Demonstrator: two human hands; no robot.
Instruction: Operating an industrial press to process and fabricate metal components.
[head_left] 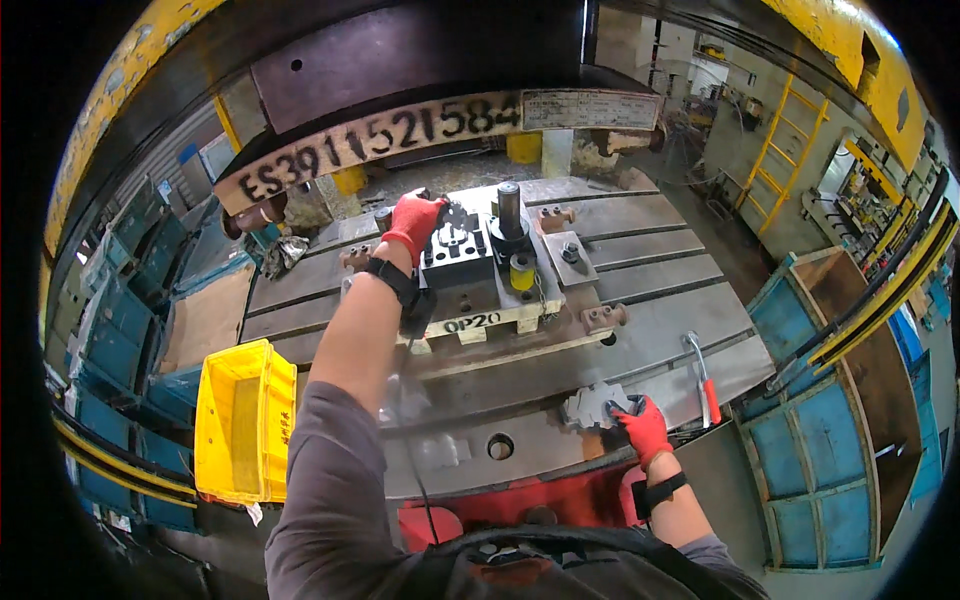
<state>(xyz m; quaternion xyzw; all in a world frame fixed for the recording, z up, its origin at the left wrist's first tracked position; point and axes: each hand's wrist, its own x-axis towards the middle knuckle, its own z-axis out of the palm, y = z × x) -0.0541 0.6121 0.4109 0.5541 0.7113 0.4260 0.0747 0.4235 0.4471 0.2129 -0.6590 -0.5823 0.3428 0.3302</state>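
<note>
My left hand (415, 220), in a red glove with dark fingertips, reaches to the far left corner of a press die (460, 268). Its fingers are bent together beside a dark, jagged metal piece (455, 215) on top of the die; what they hold, if anything, is hidden. Near the front right of the slotted press bed (520, 395), my right hand (645, 428), gloved alike, closes on the edge of flat grey sheet-metal pieces (592, 405) with notched outlines. A thick guide post (509, 212) rises from the die, right of my left hand.
A heavy upper press plate (400, 135) hangs over the bed's back. Pliers with a red handle (708, 385) lie on the bed's right. A yellow bin (240, 425) stands at left, blue crates (815, 440) at right. Bolted clamps (603, 318) flank the die.
</note>
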